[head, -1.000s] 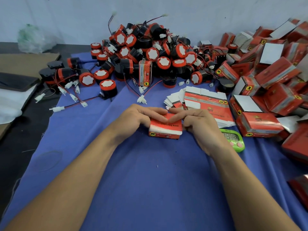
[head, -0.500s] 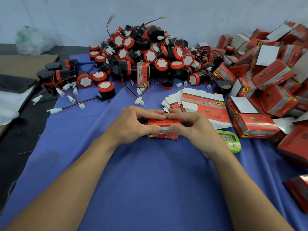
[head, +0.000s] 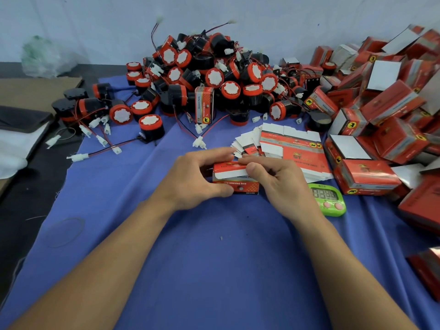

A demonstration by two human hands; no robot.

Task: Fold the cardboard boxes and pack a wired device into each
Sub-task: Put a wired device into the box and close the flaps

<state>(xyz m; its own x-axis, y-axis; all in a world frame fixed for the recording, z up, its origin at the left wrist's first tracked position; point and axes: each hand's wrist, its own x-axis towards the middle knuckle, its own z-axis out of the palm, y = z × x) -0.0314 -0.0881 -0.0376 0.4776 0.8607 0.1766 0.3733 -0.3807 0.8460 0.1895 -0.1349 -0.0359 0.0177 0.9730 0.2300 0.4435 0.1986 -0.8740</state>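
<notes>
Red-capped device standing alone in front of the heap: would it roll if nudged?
Probably not: the device stands on its flat end. Tipped over, its round body might roll. Its wire would likely drag behind or snag.

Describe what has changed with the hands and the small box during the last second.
The red box was tipped in the hands: its white flap now sits higher, a printed red side below it. The right hand moved its thumb onto the flap; the left hand moved its thumb to the lower front edge. Both kept hold. The device pile, flat cartons and green timer stayed.
</notes>
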